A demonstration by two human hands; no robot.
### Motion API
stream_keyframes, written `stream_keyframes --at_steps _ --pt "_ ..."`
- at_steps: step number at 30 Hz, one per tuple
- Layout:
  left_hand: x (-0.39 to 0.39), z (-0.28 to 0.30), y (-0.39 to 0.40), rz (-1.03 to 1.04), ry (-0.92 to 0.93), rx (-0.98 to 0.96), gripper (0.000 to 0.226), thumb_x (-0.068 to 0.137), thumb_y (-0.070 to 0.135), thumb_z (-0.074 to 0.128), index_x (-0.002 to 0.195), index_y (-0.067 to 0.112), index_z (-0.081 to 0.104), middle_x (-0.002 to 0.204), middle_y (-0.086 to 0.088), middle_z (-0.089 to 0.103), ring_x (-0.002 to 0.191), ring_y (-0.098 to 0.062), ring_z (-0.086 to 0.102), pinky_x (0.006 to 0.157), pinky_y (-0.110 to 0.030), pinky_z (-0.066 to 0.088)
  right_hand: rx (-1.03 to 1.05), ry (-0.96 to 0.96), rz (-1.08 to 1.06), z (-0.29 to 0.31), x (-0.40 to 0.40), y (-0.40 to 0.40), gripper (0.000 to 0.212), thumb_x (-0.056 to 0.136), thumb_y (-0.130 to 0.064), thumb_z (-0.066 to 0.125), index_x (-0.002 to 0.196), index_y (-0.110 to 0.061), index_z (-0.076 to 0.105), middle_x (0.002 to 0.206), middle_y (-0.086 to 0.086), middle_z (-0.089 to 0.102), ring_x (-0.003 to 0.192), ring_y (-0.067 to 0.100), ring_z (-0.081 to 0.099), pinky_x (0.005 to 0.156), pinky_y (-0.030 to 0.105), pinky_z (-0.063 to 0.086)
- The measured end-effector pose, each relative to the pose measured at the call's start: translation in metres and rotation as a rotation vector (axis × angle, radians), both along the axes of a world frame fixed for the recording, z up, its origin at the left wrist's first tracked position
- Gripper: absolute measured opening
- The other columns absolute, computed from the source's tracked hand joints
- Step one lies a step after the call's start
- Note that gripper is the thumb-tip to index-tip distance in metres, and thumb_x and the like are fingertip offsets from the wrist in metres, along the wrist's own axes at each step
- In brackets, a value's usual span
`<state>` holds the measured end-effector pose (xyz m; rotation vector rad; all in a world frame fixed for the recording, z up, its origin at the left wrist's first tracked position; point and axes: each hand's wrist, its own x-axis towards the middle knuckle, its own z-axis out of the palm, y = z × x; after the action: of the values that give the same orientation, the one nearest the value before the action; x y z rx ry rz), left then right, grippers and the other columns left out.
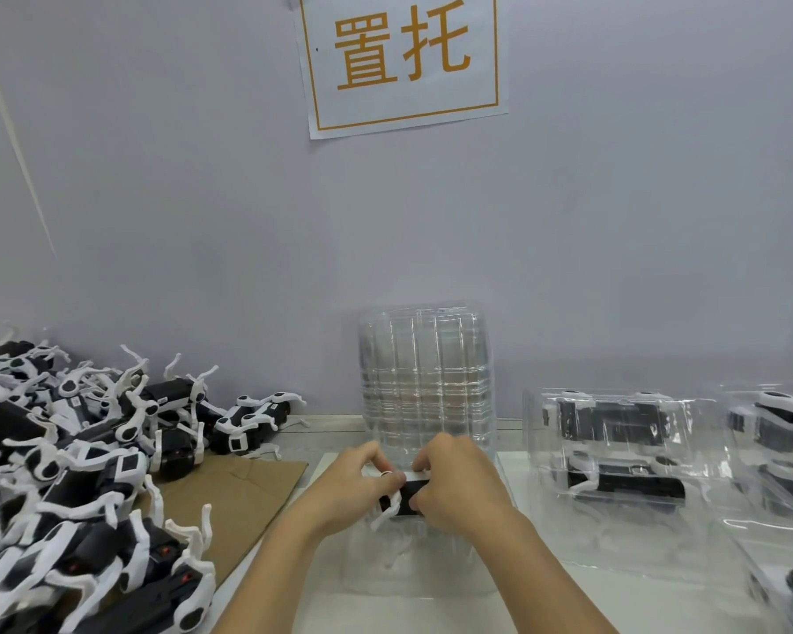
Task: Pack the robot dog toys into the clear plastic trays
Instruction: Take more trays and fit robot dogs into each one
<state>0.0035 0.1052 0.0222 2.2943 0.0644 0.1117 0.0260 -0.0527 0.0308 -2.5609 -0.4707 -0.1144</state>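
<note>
Wall sign (404, 61) reads "置托"; left hand (353, 485) and right hand (458, 487) grip robot dog toy (406, 496).

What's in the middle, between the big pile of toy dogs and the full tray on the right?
In the head view, the tray stack stands there, with both hands holding one dog.

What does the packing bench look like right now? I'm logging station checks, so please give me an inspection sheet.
Surface: pale table, brown cardboard sheet on its left.
Job's things: robot dog toy held over a clear tray; pile of toys at left; stack of empty trays behind; filled trays at right.
Clutter: nothing seen.
Hands: left hand and right hand both grip the toy.
Cables: nothing seen.
Surroundings: grey wall, paper sign with orange characters.
</note>
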Motion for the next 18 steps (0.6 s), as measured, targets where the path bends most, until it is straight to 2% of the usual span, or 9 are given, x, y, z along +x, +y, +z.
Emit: stream_keyframes --at_steps 2,5,7,9,13,16,18 --pt "-0.001 -0.001 0.001 0.003 -0.007 -0.03 0.02 0.093 0.033 0.063 0.09 0.014 0.057 0.091 0.006 0.059 0.067 -0.001 0.05 0.057 -0.022 0.035 0.038 0.023 0.017 0.001 0.001 -0.003 0.037 0.083 -0.012 0.071 0.12 -0.018 0.069 0.121 0.002 0.065 0.105 0.021 0.064 0.085 0.03 0.056" --pt "-0.003 -0.002 0.001 0.002 -0.017 -0.074 0.019 0.092 0.032 0.064 0.083 0.019 0.055 0.088 0.009 0.057 0.068 -0.002 0.048 0.06 -0.023 0.034 0.103 0.061 0.037 0.01 0.004 -0.012 0.045 0.087 -0.013 0.071 0.129 -0.023 0.062 0.129 0.0 0.058 0.109 0.018 0.06 0.089 0.029 0.054" --pt "-0.003 -0.003 0.001 0.007 -0.022 -0.085 0.02 0.092 0.033 0.065 0.081 0.02 0.054 0.084 0.011 0.055 0.068 -0.002 0.047 0.061 -0.023 0.033 0.106 0.048 0.027 0.021 0.005 -0.022 0.042 0.088 -0.012 0.07 0.128 -0.022 0.064 0.128 0.0 0.059 0.109 0.018 0.061 0.09 0.028 0.053" --pt "-0.004 -0.003 0.001 0.011 -0.026 -0.09 0.021 0.092 0.032 0.065 0.081 0.019 0.054 0.079 0.012 0.05 0.066 -0.002 0.045 0.059 -0.022 0.032 0.063 0.042 0.018 0.031 0.005 -0.032 0.037 0.088 -0.014 0.07 0.124 -0.02 0.067 0.125 0.001 0.062 0.108 0.017 0.062 0.085 0.024 0.05" --pt "-0.004 -0.003 0.0 0.008 -0.018 -0.117 0.02 0.093 0.032 0.064 0.081 0.019 0.053 0.08 0.012 0.048 0.067 -0.002 0.042 0.06 -0.02 0.032 -0.078 0.144 0.02 0.039 0.003 -0.044 0.03 0.086 -0.022 0.076 0.113 -0.01 0.072 0.119 0.005 0.068 0.104 0.021 0.067 0.057 0.016 0.042" --pt "-0.005 -0.002 0.0 0.01 -0.019 -0.109 0.02 0.093 0.033 0.064 0.082 0.02 0.053 0.087 0.01 0.051 0.073 -0.003 0.045 0.063 -0.021 0.033 -0.096 0.146 0.002 0.038 0.002 -0.042 0.03 0.086 -0.021 0.077 0.111 -0.006 0.073 0.119 0.008 0.067 0.102 0.024 0.069 0.064 0.021 0.047" --pt "-0.007 -0.002 0.001 0.0 -0.019 -0.091 0.02 0.093 0.034 0.063 0.083 0.02 0.054 0.1 0.006 0.058 0.079 -0.004 0.049 0.065 -0.022 0.034 -0.074 0.105 -0.017 0.036 0.003 -0.039 0.026 0.086 -0.015 0.074 0.108 -0.002 0.073 0.118 0.011 0.069 0.102 0.027 0.069 0.072 0.028 0.057"
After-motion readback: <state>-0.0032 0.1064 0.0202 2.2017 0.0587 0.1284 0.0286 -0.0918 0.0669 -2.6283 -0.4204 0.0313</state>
